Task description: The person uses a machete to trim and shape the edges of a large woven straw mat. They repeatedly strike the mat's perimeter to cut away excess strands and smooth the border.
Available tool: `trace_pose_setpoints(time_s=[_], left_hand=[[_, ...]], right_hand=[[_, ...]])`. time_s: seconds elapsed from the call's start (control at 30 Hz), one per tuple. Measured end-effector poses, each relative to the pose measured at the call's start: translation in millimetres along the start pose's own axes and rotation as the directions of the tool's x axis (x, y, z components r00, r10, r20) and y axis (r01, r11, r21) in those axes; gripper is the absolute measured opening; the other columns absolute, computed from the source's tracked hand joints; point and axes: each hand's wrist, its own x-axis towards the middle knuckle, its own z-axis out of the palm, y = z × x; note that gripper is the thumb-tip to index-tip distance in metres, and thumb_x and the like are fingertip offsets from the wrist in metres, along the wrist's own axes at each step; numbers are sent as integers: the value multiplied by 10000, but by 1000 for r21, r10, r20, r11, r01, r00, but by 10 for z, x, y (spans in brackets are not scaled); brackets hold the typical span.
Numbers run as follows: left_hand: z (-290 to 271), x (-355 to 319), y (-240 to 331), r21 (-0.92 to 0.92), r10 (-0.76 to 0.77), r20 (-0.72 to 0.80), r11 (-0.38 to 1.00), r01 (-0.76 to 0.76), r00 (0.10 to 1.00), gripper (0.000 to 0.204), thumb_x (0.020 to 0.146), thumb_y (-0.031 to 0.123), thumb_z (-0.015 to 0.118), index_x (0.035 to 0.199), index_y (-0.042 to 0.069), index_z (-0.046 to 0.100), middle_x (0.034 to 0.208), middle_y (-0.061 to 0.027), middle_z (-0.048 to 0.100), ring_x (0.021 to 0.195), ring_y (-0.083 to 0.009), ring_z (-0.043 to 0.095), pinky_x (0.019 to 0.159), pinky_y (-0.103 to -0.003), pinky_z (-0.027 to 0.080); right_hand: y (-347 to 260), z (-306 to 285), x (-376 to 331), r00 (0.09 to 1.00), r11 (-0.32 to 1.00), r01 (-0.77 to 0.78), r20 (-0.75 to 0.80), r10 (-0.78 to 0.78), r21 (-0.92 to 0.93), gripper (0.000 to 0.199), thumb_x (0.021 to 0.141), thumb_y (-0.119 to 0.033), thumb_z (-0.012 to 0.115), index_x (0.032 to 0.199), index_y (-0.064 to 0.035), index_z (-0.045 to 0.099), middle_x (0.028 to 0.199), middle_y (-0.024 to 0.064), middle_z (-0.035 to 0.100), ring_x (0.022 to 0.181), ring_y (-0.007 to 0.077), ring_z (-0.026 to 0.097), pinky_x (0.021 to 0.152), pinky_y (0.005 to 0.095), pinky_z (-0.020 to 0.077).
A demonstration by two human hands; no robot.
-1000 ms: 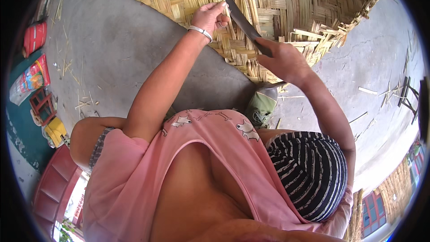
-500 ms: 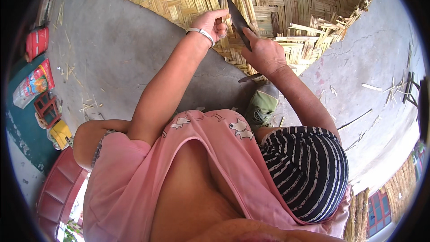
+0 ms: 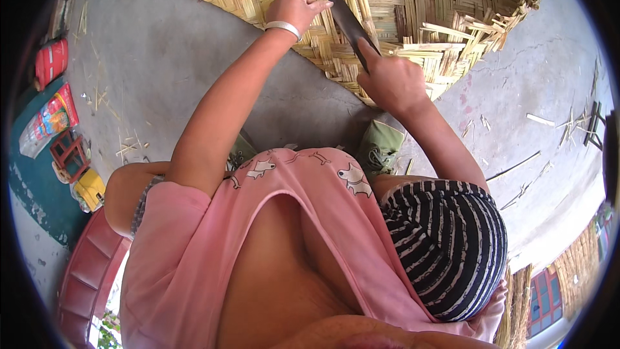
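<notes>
Right hand (image 3: 389, 81) fisted tight around the handle of a dark knife (image 3: 345, 18) — blade lying on the woven mat (image 3: 413, 6) — left hand (image 3: 296, 8) loosely curled, fingertips pressing the strips beside the blade.

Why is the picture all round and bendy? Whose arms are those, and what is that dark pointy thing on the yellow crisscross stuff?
The camera sits on a person's head and looks down, so you see their own arms from above. Its lens is very wide, which bends straight lines near the rim. The yellow crisscross thing is a woven bamboo mat lying on the grey concrete ground. The right hand grips a dark knife, its blade lying flat over the mat. The left hand, with a silver bangle on its wrist, rests on the mat beside the blade. Loose strips stick out at the mat's edge. On the left lie small colourful toys, and a green shoe shows below the mat.
</notes>
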Motion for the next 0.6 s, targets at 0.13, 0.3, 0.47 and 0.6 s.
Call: trace_pose_setpoints(time_s=[0.13,0.3,0.47,0.6], left_hand=[[12,-25,-25,61,99,-48,994,-96,994,459,798,497,730,707,78,567,644,-94,617,612,-278,602,584,-412,477],[18,-34,59,21,62,-97,998,-60,993,342,828,425,729,859,104,614,652,-69,623,621,-265,610,611,-396,500],[191,92,-1,-497,133,-56,856,-143,990,372,865,234,688,1178,51,603,841,-74,695,736,-205,690,659,-332,563],[-83,-49,255,-795,126,464,496,349,877,318,902,234,693,1082,-7,587,861,-18,647,719,-72,644,650,-209,548]], right_hand=[[122,-220,-602,973,997,-74,221,71,7,525,833,-212,547,1354,-185,490,781,200,680,764,371,685,692,464,560],[655,-457,-964,944,713,-188,325,-58,675,602,801,-70,633,1389,-79,509,860,97,710,772,224,665,726,321,518],[774,-355,-975,894,-49,-360,329,-305,932,617,780,14,611,1387,-31,505,709,-49,565,473,-4,338,436,171,239],[546,-347,-868,847,-49,-359,303,-436,932,621,777,-1,602,1389,-38,503,725,-51,576,518,-11,385,446,157,267]])
